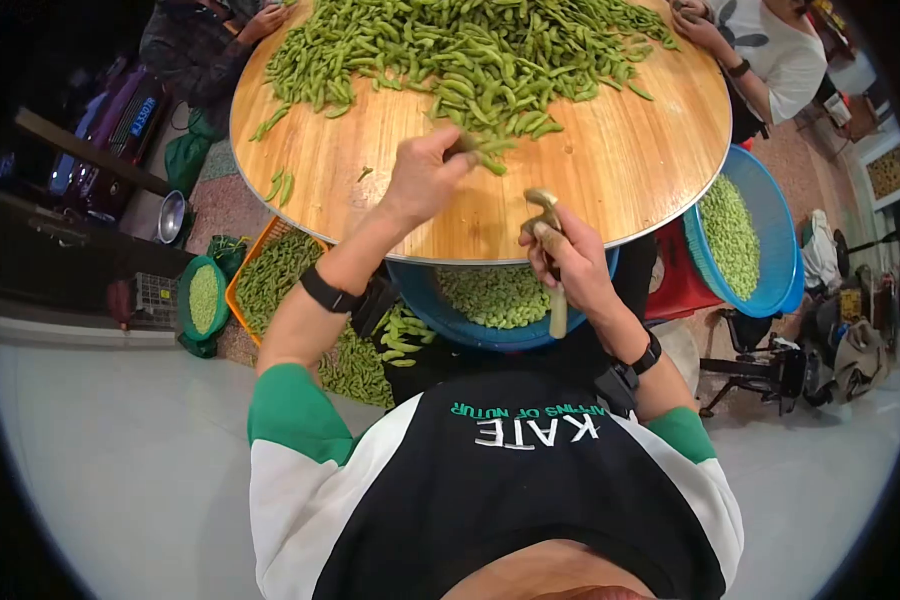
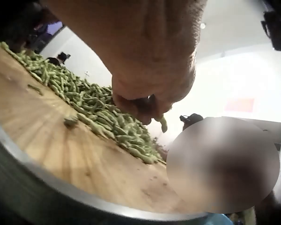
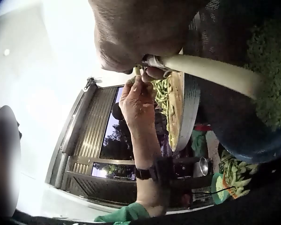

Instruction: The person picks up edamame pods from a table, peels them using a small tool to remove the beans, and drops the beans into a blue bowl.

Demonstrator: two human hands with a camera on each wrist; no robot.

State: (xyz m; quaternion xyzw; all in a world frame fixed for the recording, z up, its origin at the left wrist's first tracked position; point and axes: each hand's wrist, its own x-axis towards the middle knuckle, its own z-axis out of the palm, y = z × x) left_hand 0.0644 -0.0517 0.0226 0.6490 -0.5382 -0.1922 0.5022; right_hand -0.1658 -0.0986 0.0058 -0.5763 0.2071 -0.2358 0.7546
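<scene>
My left hand [image 1: 430, 175] is over the table at the near edge of a heap of green soybean pods [image 1: 470, 60]. Its thumb and fingers pinch a soybean pod [image 2: 164, 124], whose end pokes out below the fingertips in the left wrist view. Closer to the table's front edge, my right hand [image 1: 573, 262] grips a tool with a long pale handle [image 3: 210, 70]. A curved, brownish end [image 1: 542, 198] juts above the right fingers, while the handle points down over a blue basin. The fingers hide the tool's middle.
The round wooden table [image 1: 610, 180] has a metal rim. Shelled beans fill the blue basin [image 1: 460, 335] below it and another blue basin [image 1: 792, 240] on the right. Pods fill an orange basket [image 1: 238, 290] at left. Two other people's hands [image 1: 265, 22] work at the far side.
</scene>
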